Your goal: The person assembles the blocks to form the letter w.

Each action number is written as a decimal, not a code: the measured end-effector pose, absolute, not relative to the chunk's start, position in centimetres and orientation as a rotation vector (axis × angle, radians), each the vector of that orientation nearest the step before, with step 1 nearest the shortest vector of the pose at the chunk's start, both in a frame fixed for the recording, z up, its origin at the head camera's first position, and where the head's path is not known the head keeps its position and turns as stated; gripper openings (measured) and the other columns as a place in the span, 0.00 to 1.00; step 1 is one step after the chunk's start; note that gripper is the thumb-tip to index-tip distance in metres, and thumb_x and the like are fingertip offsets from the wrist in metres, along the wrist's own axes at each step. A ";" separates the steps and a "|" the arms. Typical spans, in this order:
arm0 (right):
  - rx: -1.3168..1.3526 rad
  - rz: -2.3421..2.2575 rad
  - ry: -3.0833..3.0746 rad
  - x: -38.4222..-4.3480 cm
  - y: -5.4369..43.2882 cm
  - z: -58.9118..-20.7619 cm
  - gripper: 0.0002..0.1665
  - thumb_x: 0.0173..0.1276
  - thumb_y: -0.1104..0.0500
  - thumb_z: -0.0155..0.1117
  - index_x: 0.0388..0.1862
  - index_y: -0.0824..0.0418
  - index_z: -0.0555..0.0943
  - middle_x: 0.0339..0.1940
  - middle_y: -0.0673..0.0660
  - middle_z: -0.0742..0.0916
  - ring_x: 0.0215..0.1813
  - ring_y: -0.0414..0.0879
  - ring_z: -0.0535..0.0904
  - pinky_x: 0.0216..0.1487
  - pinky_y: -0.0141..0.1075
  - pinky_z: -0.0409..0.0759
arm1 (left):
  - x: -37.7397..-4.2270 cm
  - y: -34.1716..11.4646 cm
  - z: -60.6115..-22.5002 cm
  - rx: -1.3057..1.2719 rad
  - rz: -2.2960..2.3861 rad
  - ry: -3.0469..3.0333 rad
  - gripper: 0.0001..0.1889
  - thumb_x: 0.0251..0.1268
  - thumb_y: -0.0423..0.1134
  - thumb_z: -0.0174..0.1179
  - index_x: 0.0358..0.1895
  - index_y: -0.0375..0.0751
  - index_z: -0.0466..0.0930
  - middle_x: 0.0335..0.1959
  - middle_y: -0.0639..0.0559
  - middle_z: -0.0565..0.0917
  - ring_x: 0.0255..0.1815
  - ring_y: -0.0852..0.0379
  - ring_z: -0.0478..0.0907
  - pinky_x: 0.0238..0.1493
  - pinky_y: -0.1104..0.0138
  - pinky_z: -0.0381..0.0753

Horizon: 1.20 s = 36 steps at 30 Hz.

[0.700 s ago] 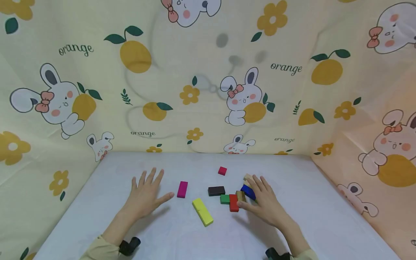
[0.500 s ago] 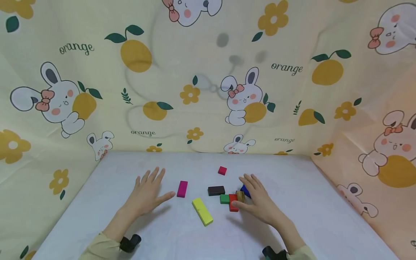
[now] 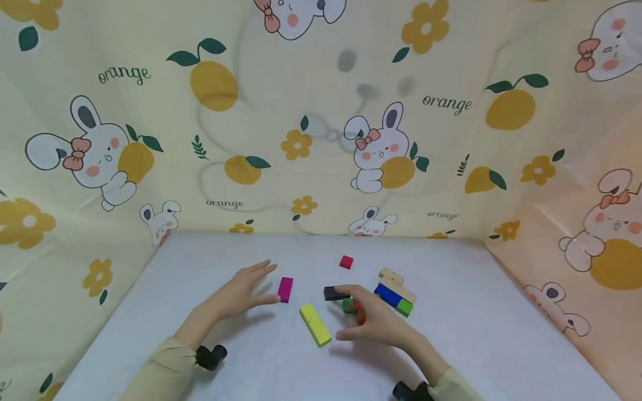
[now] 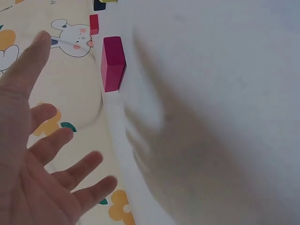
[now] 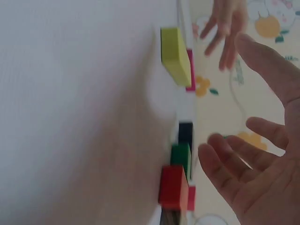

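My left hand (image 3: 239,294) is just left of a magenta block (image 3: 285,289), fingers spread and holding nothing. In the left wrist view that block (image 4: 113,63) stands apart from the fingers. My right hand (image 3: 381,320) hovers with loosely bent fingers and thumb apart, nothing between them. Under or behind its fingers lie a black block (image 3: 331,293), a dark green block (image 3: 348,305) and a red block (image 3: 361,315), partly hidden in the head view. In the right wrist view the red block (image 5: 172,187) shows beside the green one. A yellow block (image 3: 315,325) lies left of the right thumb.
Right of the right hand, a blue block (image 3: 387,295), a bright green block (image 3: 404,307) and two pale wooden blocks (image 3: 398,289) lie close together. A small red block (image 3: 346,262) sits farther back on the white table (image 3: 281,367). A printed cloth (image 3: 321,184) rises behind.
The right hand has moved left, off the blue and pale blocks, to above the red and green ones. My left hand has shifted right, nearer the magenta block. The head view has turned slightly.
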State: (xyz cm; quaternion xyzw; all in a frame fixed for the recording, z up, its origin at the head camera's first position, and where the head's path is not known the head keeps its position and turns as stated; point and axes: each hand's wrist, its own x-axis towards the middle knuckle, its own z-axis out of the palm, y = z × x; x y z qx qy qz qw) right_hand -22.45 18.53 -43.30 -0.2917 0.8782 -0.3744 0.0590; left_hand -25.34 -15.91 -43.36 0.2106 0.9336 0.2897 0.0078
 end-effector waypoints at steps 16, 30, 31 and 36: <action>-0.884 -1.079 2.462 -24.2 16.0 -44.1 0.53 0.49 0.51 0.83 0.73 0.51 0.67 0.49 0.54 0.81 0.42 0.47 0.80 0.43 0.38 0.80 | -29.0 -15.9 -44.6 0.613 1.042 2.746 0.39 0.58 0.53 0.71 0.72 0.44 0.68 0.69 0.47 0.71 0.65 0.43 0.69 0.61 0.48 0.70; -0.837 -1.192 2.332 -24.7 15.7 -45.1 0.45 0.52 0.60 0.81 0.70 0.53 0.71 0.52 0.54 0.81 0.40 0.51 0.80 0.40 0.35 0.79 | -30.3 -14.6 -45.5 0.583 1.079 2.699 0.32 0.60 0.47 0.71 0.67 0.44 0.73 0.60 0.51 0.78 0.61 0.46 0.73 0.56 0.52 0.75; -0.844 -1.194 2.328 -24.7 15.7 -45.1 0.45 0.53 0.61 0.80 0.69 0.53 0.71 0.52 0.54 0.81 0.40 0.51 0.80 0.40 0.35 0.79 | -30.4 -14.5 -45.5 0.585 1.078 2.697 0.32 0.60 0.46 0.71 0.67 0.44 0.73 0.59 0.51 0.79 0.61 0.47 0.73 0.57 0.53 0.75; -0.838 -1.171 2.347 -24.4 15.5 -45.0 0.40 0.55 0.61 0.79 0.67 0.50 0.75 0.41 0.55 0.84 0.40 0.50 0.80 0.41 0.36 0.79 | -30.3 -13.9 -45.6 0.580 1.050 2.732 0.29 0.57 0.45 0.73 0.62 0.42 0.77 0.55 0.53 0.81 0.58 0.49 0.75 0.58 0.54 0.74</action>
